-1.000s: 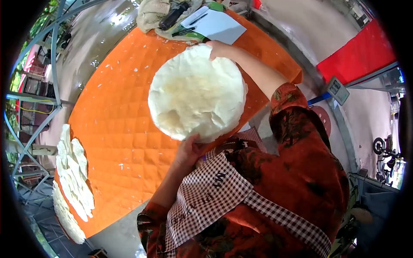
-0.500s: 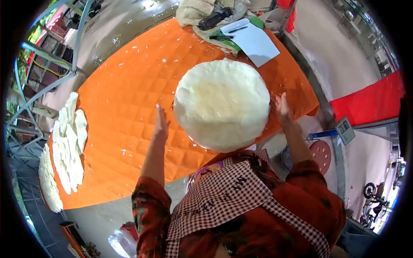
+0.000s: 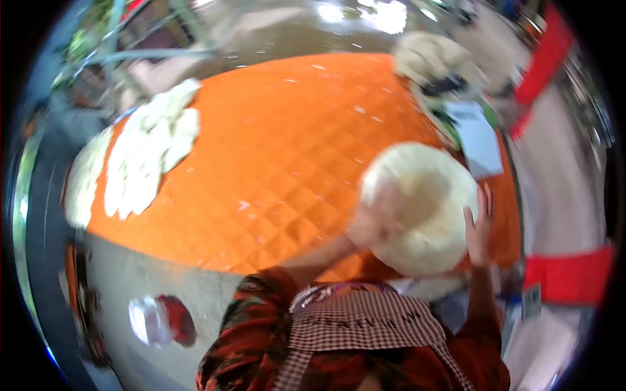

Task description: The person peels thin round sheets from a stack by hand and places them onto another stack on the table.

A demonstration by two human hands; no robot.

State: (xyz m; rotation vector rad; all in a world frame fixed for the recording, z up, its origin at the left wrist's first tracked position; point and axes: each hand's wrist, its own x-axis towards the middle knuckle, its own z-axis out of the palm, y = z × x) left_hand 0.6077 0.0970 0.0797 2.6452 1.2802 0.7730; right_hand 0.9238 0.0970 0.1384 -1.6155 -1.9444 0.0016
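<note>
A large, thick, round whitish slab (image 3: 438,244) with a yellowish middle lies on the orange quilted cloth (image 3: 274,156); what it is made of I cannot make out. My left hand (image 3: 375,221) is over its left side, smeared by motion, so its fingers do not show clearly. Whether it touches the slab, I cannot tell. At the slab's right edge is my right hand (image 3: 480,225), fingers stretched and apart, thumb towards the slab. Nothing is in that hand.
Long whitish strips (image 3: 147,153) are heaped at the cloth's left end, beside another pale pile (image 3: 88,179). White paper (image 3: 475,140), a dark bottle (image 3: 447,85) and a bundled pale cloth (image 3: 433,57) lie at the back right. Small white scraps dot the orange cloth.
The view has swung left, so the table things appear further right. My left hand has come from beside the slab to over its left side. My right hand stays by the right edge.
</note>
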